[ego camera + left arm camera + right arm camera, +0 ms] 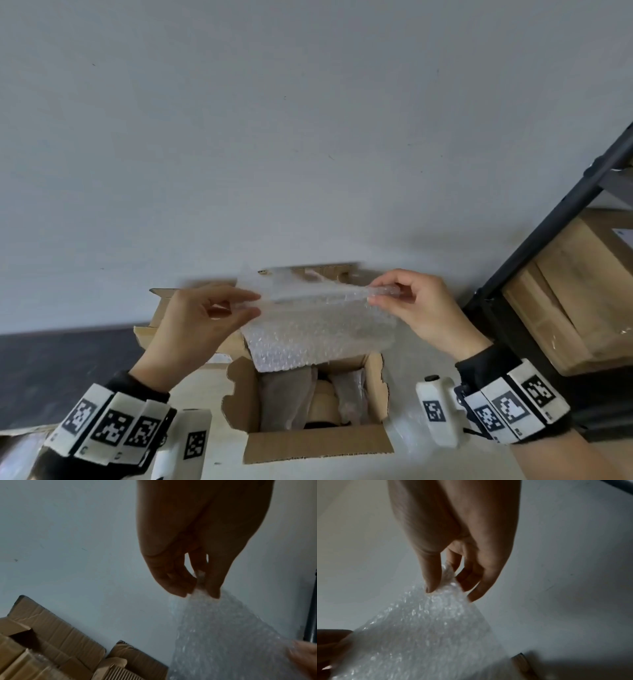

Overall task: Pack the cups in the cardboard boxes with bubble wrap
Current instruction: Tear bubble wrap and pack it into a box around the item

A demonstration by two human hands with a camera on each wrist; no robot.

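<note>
Both hands pinch the wrap (318,322) by its top corners, left hand (202,322) & right hand (421,308), stretched flat over the open box (318,445), prob. to cover wrapped contents inside.

1. A pale grey wall (308,120) filled the background.
2. A black metal shelf frame (548,240) stood at the right.
3. Wooden boards (565,291) lay stacked inside that shelf, partly hidden.
</note>
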